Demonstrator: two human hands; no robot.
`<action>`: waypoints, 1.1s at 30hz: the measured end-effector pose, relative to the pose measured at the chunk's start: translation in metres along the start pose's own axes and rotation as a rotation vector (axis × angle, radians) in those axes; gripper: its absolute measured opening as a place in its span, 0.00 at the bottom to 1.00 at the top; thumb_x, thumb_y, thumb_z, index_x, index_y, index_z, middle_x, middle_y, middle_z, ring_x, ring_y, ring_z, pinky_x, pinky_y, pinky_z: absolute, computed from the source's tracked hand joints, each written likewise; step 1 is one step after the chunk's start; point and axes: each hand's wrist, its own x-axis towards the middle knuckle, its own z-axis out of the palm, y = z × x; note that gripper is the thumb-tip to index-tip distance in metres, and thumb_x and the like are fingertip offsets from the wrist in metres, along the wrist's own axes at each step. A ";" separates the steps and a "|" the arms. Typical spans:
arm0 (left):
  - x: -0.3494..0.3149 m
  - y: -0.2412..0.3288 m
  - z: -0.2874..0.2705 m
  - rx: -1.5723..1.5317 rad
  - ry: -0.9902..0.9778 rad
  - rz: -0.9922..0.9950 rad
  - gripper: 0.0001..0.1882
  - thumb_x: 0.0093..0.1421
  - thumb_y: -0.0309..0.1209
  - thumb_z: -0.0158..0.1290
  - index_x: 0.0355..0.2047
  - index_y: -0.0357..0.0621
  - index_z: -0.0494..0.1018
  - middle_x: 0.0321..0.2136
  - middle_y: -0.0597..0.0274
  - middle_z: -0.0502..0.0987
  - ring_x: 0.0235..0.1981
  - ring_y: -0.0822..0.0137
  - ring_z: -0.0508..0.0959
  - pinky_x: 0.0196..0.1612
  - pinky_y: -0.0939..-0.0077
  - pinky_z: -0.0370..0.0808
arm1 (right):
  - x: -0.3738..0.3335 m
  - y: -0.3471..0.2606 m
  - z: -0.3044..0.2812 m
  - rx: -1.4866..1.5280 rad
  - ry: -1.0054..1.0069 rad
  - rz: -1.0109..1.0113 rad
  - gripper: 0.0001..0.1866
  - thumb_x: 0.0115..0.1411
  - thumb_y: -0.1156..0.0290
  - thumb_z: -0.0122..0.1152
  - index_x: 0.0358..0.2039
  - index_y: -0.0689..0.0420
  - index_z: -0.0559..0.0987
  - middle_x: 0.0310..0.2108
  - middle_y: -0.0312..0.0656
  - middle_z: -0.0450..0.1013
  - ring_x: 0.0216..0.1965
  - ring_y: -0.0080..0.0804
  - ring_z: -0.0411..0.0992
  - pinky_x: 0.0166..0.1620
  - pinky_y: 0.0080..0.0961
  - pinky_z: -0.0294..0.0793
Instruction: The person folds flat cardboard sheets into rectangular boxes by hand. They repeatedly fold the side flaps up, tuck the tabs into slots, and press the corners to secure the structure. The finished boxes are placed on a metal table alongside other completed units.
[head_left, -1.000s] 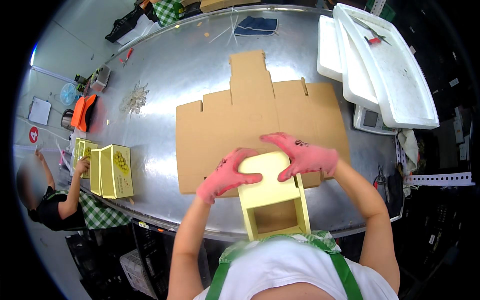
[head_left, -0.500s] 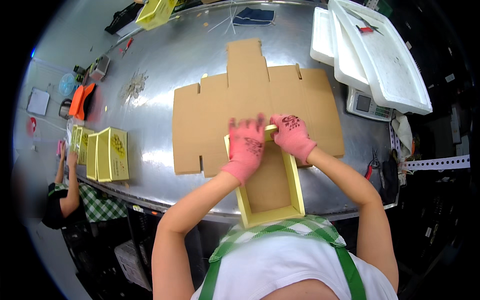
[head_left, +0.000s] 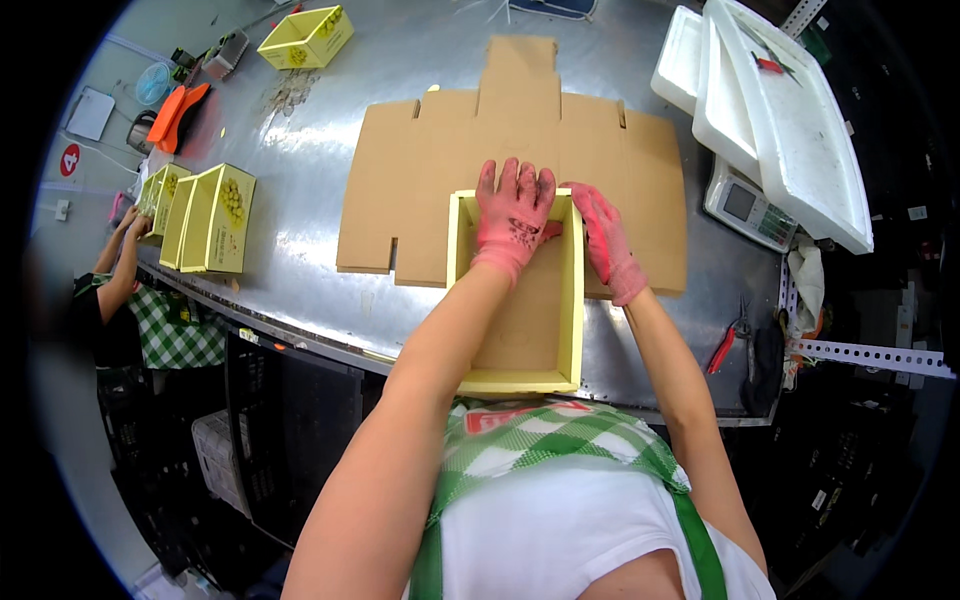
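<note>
A pale yellow rectangular carton box (head_left: 575, 300) with an inner brown cardboard bottom stands open side up at the table's near edge, in front of my body. Its far part overlaps a flat, unfolded brown cardboard sheet (head_left: 400, 150). My left hand (head_left: 515, 225), in a pink glove, reaches into the box; its fingers are stretched apart across the top of the far wall. My right hand (head_left: 607, 245), gloved alike, curls round the far right corner from outside, fingertips on the rim. Part of the far wall is hidden under my left hand.
White foam trays (head_left: 800, 130) overlap a digital scale (head_left: 748, 205) on the right. Red-handled pruning shears (head_left: 728, 340) lie near the right edge. Yellow boxes (head_left: 215, 220) stand at left beside another person's hands (head_left: 133, 222). Another yellow box (head_left: 308, 40) sits far left.
The box has straightened and shifted slightly. My left fingers have spread forward over its far wall, and my right hand has turned along its right side. The far yellow box now rests on the table.
</note>
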 end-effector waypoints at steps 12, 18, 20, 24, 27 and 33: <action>0.001 0.010 0.021 -0.204 0.314 -0.047 0.31 0.44 0.35 0.56 0.51 0.47 0.64 0.47 0.58 0.62 0.53 0.57 0.63 0.57 0.48 0.59 | -0.003 0.025 0.019 -0.254 0.033 -0.236 0.24 0.64 0.64 0.45 0.58 0.62 0.59 0.54 0.50 0.60 0.56 0.43 0.61 0.59 0.33 0.60; 0.004 0.006 0.017 -0.147 0.211 -0.009 0.32 0.44 0.37 0.57 0.52 0.47 0.64 0.48 0.58 0.62 0.54 0.58 0.61 0.57 0.50 0.58 | -0.004 0.020 0.014 -0.084 0.014 -0.100 0.33 0.67 0.47 0.34 0.61 0.62 0.57 0.58 0.50 0.59 0.60 0.38 0.58 0.62 0.29 0.53; 0.001 0.006 0.017 -0.224 0.251 -0.013 0.30 0.46 0.37 0.55 0.51 0.48 0.64 0.48 0.58 0.62 0.54 0.58 0.61 0.57 0.50 0.58 | -0.004 0.017 0.009 0.198 -0.039 0.003 0.38 0.66 0.42 0.30 0.63 0.62 0.55 0.61 0.49 0.57 0.62 0.37 0.56 0.64 0.28 0.51; 0.001 0.008 0.023 -0.219 0.327 -0.031 0.25 0.48 0.32 0.52 0.49 0.48 0.66 0.46 0.58 0.63 0.51 0.59 0.63 0.55 0.49 0.60 | 0.031 0.026 -0.008 0.214 0.299 -0.164 0.40 0.66 0.40 0.29 0.64 0.62 0.53 0.64 0.45 0.54 0.64 0.35 0.52 0.66 0.27 0.47; 0.002 0.012 0.029 -0.189 0.421 -0.030 0.21 0.49 0.27 0.50 0.46 0.47 0.68 0.43 0.59 0.64 0.46 0.60 0.66 0.51 0.49 0.65 | 0.046 0.026 -0.027 0.206 0.318 -0.228 0.40 0.66 0.41 0.29 0.65 0.62 0.51 0.66 0.43 0.50 0.67 0.33 0.46 0.67 0.27 0.41; 0.003 -0.006 0.034 -0.141 0.398 -0.077 0.21 0.50 0.26 0.49 0.47 0.45 0.67 0.41 0.58 0.65 0.45 0.60 0.67 0.53 0.48 0.63 | 0.063 0.015 0.049 0.256 0.053 -0.094 0.42 0.64 0.39 0.31 0.64 0.64 0.52 0.65 0.48 0.51 0.67 0.34 0.45 0.68 0.30 0.39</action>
